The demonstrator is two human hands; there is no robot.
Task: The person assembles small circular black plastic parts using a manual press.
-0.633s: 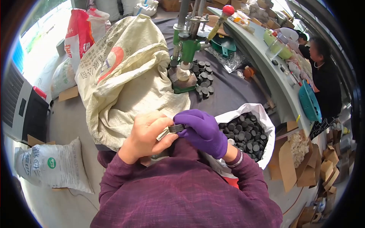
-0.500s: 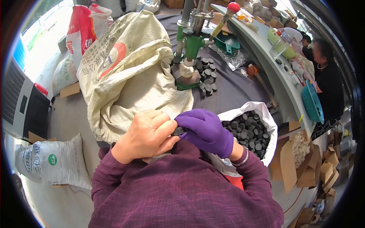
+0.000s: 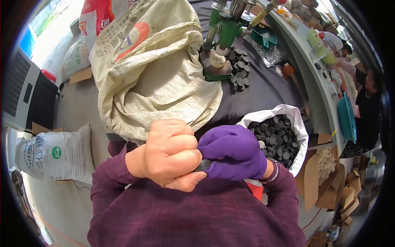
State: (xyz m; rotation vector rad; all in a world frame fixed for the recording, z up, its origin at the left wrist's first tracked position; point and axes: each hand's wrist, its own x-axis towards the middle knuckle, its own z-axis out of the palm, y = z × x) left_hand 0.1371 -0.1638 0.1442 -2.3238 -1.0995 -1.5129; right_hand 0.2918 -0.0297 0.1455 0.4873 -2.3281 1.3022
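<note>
A small black round cap is pinched between my two hands in front of my chest. My bare left hand has its fingers curled in and its thumb below, closed on the cap's left side. From the other side my right hand, in a purple knit glove, grips the same cap; much of it is hidden by the fingers. Several similar black caps fill a white-lined container to the right of my gloved hand. Another pile of black caps lies beside the green hand press ahead.
A large cream woven sack spreads over the grey-covered table ahead. Full bags and a grey-black appliance stand at left. To the right are open cartons and a long bench, where another person sits.
Both hands have come nearer and lower, with the left fist turned knuckles-up around the cap. My view has shifted, so the table and press sit higher in the picture.
</note>
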